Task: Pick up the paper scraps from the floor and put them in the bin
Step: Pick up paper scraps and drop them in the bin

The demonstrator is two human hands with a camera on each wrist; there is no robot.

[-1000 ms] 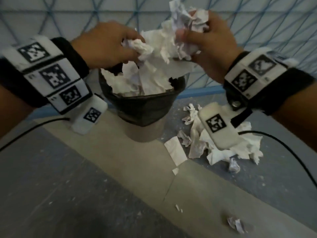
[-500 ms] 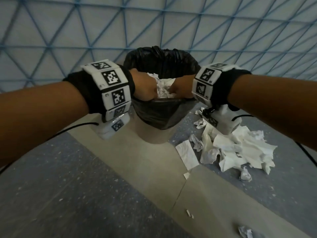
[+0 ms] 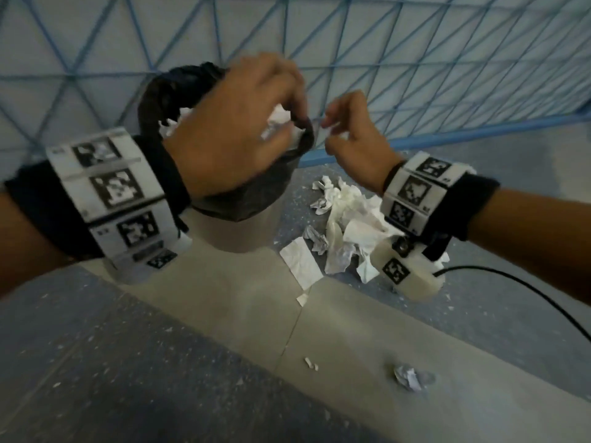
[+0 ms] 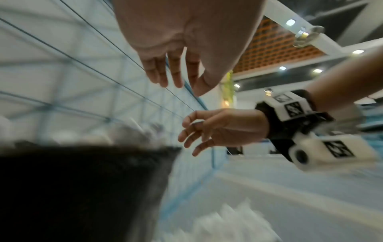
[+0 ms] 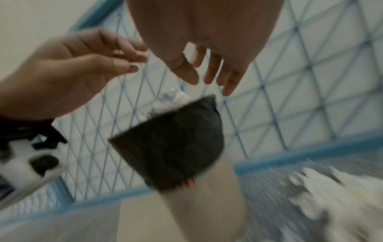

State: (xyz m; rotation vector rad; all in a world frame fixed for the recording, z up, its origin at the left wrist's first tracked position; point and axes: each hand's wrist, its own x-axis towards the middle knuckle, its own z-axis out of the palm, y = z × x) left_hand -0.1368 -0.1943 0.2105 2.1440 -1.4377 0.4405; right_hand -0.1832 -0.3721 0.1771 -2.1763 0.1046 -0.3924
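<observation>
Crumpled white paper scraps (image 3: 347, 219) beside black-lined bin (image 3: 243, 199)

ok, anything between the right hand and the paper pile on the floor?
Nothing visible. The right hand hangs empty above the heap of crumpled white paper scraps, which lies on the floor to the right of the black-lined bin. Only open air lies between them; the left hand is over the bin.

Scraps (image 3: 345, 231) right of bin (image 3: 243, 228)

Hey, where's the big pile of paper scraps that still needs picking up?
In the head view the pile of paper scraps lies on the floor just right of the bin, under the right hand.
</observation>
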